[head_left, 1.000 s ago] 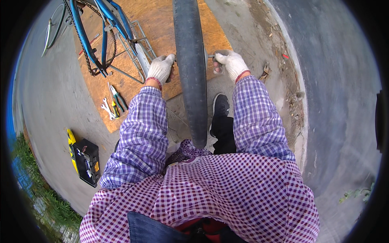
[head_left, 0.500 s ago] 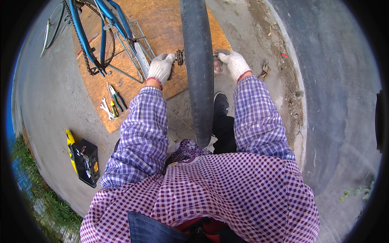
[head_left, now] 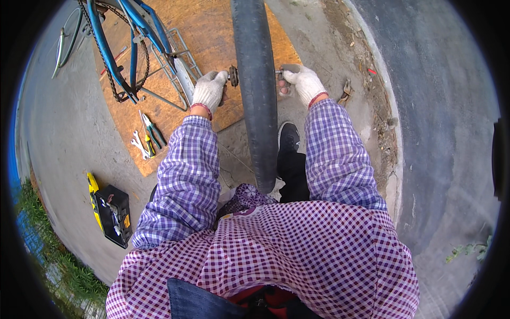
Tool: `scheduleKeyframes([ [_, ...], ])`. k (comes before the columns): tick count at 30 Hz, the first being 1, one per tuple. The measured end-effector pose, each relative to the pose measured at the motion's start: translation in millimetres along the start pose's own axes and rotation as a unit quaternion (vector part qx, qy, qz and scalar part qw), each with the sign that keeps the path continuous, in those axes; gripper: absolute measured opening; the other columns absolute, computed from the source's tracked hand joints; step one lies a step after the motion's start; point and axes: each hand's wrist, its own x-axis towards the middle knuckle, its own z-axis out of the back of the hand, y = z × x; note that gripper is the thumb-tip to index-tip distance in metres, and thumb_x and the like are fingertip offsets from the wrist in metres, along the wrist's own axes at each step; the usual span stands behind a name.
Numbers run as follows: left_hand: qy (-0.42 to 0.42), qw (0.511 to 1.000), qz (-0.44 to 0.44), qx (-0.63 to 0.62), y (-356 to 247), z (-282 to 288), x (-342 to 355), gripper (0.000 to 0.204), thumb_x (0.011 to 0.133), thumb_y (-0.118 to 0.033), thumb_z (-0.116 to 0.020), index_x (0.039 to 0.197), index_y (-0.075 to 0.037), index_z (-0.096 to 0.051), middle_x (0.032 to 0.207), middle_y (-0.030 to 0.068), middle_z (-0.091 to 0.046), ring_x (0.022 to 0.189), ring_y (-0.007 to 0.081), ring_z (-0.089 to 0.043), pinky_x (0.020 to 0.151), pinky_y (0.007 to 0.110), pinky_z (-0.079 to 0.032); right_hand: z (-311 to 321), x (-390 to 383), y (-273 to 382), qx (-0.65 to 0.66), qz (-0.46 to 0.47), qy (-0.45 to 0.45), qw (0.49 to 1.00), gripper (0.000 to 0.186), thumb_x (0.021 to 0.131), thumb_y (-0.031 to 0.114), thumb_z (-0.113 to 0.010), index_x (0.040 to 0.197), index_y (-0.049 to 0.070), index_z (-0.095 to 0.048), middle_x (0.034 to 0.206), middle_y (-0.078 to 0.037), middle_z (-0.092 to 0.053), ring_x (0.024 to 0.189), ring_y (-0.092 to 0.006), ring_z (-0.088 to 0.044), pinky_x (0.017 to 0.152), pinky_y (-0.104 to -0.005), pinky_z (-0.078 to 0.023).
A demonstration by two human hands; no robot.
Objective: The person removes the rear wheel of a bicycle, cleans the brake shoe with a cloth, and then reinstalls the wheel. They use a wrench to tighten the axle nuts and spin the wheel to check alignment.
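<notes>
A bicycle wheel (head_left: 255, 101) with a dark, worn tyre stands upright before me, seen nearly edge-on. Its axle sticks out on both sides of the hub. My left hand (head_left: 210, 89), in a white knitted glove, is closed round the left end of the axle, beside the small sprocket (head_left: 233, 76). On the other side my right hand (head_left: 304, 84), gloved too, grips the right axle end with bare fingertips showing under it. The blue bicycle frame (head_left: 109, 48) with its chain (head_left: 143, 58) and rear rack (head_left: 183, 50) rests at the far left, apart from the wheel.
A wooden board (head_left: 212, 32) lies on the concrete under the frame. Pliers (head_left: 153, 131), a screwdriver (head_left: 149, 145) and a wrench (head_left: 139, 144) sit on its near left corner. An open black-and-yellow toolbox (head_left: 114, 212) stands farther left. A rusty tool (head_left: 346, 91) lies right, near the kerb.
The wheel's upper part has shifted slightly left, and both hands have moved a little with it. Their hold on the axle looks the same.
</notes>
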Motion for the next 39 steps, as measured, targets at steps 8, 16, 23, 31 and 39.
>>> scheduleKeyframes([
  [8,-0.009,1.0,0.001,0.015,-12.3,-4.8,-10.8,0.034,0.103,-0.033,-0.061,0.107,-0.001,-0.07,0.074,0.0039,-0.06,0.058,0.0154,-0.059,0.054,0.034,-0.048,-0.9,-5.2,4.5,0.01,-0.008,-0.003,1.0,0.036,0.105,0.006,-0.061,0.139,-0.006,-0.057,0.097,-0.011,-0.068,0.074,-0.0177,-0.065,0.067,-0.0362,-0.062],
  [16,-0.018,0.999,-0.016,0.03,-22.0,-6.3,-21.5,0.035,0.102,-0.034,-0.061,0.106,0.0,-0.07,0.073,0.0039,-0.061,0.057,0.015,-0.061,0.053,0.032,-0.048,-2.9,-6.9,5.2,-0.013,-0.006,-0.006,1.0,0.034,0.104,0.006,-0.062,0.136,-0.005,-0.058,0.098,-0.01,-0.067,0.079,-0.0172,-0.066,0.067,-0.0345,-0.062],
  [23,-0.017,0.999,-0.02,0.017,-16.9,-5.7,-20.3,0.035,0.102,-0.034,-0.062,0.105,0.0,-0.07,0.073,0.0042,-0.061,0.057,0.0153,-0.061,0.053,0.032,-0.048,-0.8,-9.8,5.6,-0.038,-0.009,-0.001,0.999,0.031,0.107,0.012,-0.059,0.135,-0.003,-0.06,0.096,-0.009,-0.068,0.073,-0.0156,-0.064,0.066,-0.0329,-0.061],
  [31,-0.022,0.999,-0.015,0.024,-17.5,-7.0,-22.7,0.035,0.102,-0.034,-0.062,0.105,0.0,-0.07,0.073,0.0049,-0.061,0.057,0.0156,-0.061,0.054,0.033,-0.049,-1.4,-12.8,7.2,-0.049,-0.034,-0.008,0.998,0.033,0.107,0.017,-0.059,0.132,-0.004,-0.062,0.09,-0.008,-0.067,0.066,-0.0132,-0.059,0.062,-0.032,-0.058],
  [39,-0.018,0.999,-0.015,0.025,-21.4,-8.8,-28.7,0.036,0.102,-0.034,-0.062,0.107,0.001,-0.07,0.072,0.0049,-0.061,0.057,0.0155,-0.062,0.053,0.033,-0.048,-3.4,-11.1,7.2,-0.105,-0.021,-0.029,0.994,0.034,0.107,0.025,-0.06,0.127,-0.003,-0.063,0.088,-0.005,-0.066,0.065,-0.011,-0.06,0.056,-0.0288,-0.052],
])
